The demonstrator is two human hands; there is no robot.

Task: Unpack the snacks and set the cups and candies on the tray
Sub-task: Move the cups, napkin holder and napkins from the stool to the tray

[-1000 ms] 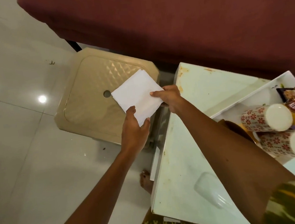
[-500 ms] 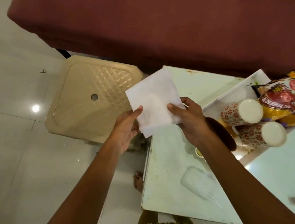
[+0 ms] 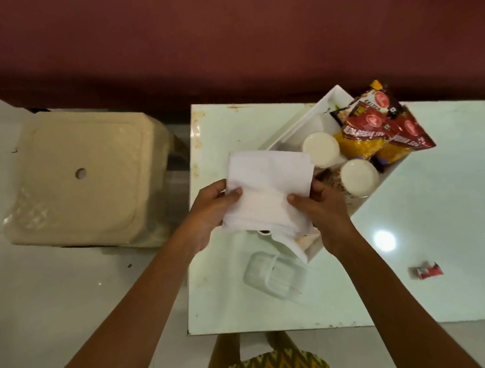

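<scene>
One wide-angle head cam looks near-straight down, close over table [image 3: 443, 210], floor [image 3: 55, 303] at left.

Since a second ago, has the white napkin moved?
Yes. The napkin went rightward, from over the beige stool to over the table, at the tray edge.

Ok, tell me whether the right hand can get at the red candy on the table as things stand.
Probably yes, once freed. The right hand grips the white napkin together with the left hand; the candy lies in the open on the table beside that forearm, nothing over it.
</scene>
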